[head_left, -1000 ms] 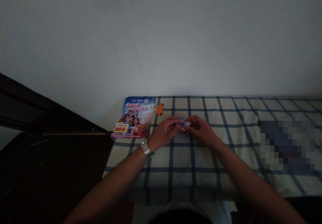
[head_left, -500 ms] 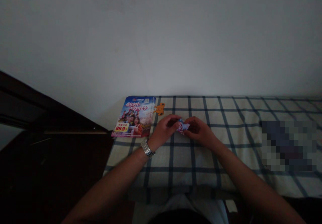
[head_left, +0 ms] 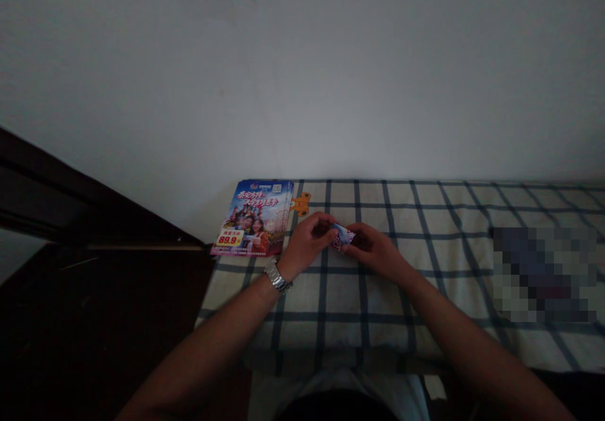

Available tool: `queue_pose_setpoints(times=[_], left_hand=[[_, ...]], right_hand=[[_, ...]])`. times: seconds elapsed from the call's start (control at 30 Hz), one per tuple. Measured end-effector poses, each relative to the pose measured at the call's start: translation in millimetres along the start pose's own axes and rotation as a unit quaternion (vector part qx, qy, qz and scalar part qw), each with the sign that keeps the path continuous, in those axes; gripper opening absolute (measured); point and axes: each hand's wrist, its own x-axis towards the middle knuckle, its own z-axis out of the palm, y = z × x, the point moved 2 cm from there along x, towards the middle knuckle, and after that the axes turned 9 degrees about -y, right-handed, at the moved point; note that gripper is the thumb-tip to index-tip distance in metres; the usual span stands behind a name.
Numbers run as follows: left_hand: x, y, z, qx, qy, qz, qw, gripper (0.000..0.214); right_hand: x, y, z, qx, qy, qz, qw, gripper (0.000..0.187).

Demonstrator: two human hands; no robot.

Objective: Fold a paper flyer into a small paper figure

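Left hand (head_left: 307, 244) and right hand (head_left: 373, 254) both grasped folded paper (head_left: 343, 237) between them; long axis slanted, far end toward right hand.

Just left of my left grip (head_left: 307, 242) lies a stack of glossy flyers (head_left: 253, 218) marked 89.9, with an orange bear-shaped cutout (head_left: 300, 204) beyond the grip at their edge, a checked bedsheet (head_left: 378, 320) beneath, a pixelated patch (head_left: 543, 275) well right, and a white wall (head_left: 302, 74) ahead.

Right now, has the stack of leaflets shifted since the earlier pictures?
No, the stack of leaflets still lies just left of the orange cutout on the checked bedsheet.
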Motion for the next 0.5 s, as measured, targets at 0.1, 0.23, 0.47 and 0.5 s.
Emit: queue_pose_setpoints(times=[0.1,0.23,0.47,0.5], left_hand=[[0.0,-2.0,0.5,0.003,0.000,0.006,1.000,0.024],[0.0,-3.0,1.7,-0.005,-0.004,0.005,1.000,0.024],[-0.1,-0.6,1.4,-0.016,-0.018,0.001,1.000,0.028],[0.0,-0.5,1.4,-0.015,-0.023,0.001,1.000,0.028]], right_hand=[[-1.3,-3.0,-1.5,-0.088,0.010,0.025,0.996,0.031],[-1.0,-2.6,-2.7,-0.129,0.014,0.030,0.991,0.029],[-0.7,4.0,-5.3,-0.115,0.018,0.032,0.993,0.029],[-0.9,4.5,-5.6,-0.115,0.019,0.033,0.993,0.028]])
